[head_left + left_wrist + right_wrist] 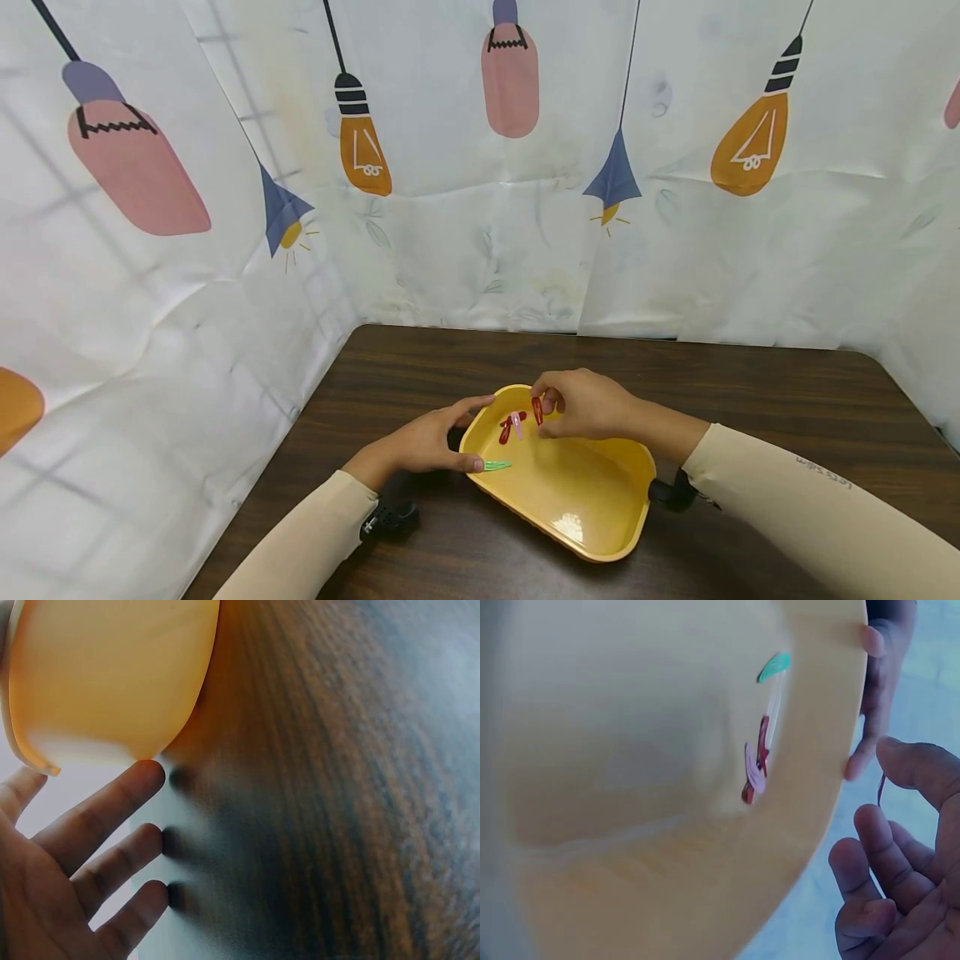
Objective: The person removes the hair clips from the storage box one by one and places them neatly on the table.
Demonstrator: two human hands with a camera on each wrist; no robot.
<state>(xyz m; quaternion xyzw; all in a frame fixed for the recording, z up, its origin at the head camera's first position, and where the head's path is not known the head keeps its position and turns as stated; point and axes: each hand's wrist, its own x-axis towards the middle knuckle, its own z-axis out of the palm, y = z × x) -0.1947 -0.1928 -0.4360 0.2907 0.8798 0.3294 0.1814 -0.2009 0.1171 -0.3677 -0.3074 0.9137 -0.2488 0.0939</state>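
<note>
A yellow plastic tray [581,487] stands on the table, turned at an angle. My left hand [427,437] grips its left end, thumb over the near rim and index finger along the far side; the left wrist view shows the other fingers [124,859] spread outside the wall. Over the far part of the tray, my right hand [588,406] pinches a red hair clip [537,412] between thumb and fingertip. Inside, a pink hair clip [517,423] lies across red hair clips [505,434]. A green hair clip [497,465] sits near my left thumb.
The dark wood-grain table [750,400] extends around the tray. White printed sheets [480,233] hang behind and to the left of it. A black wrist strap and device [392,518] is on the left wrist, another [675,492] on the right.
</note>
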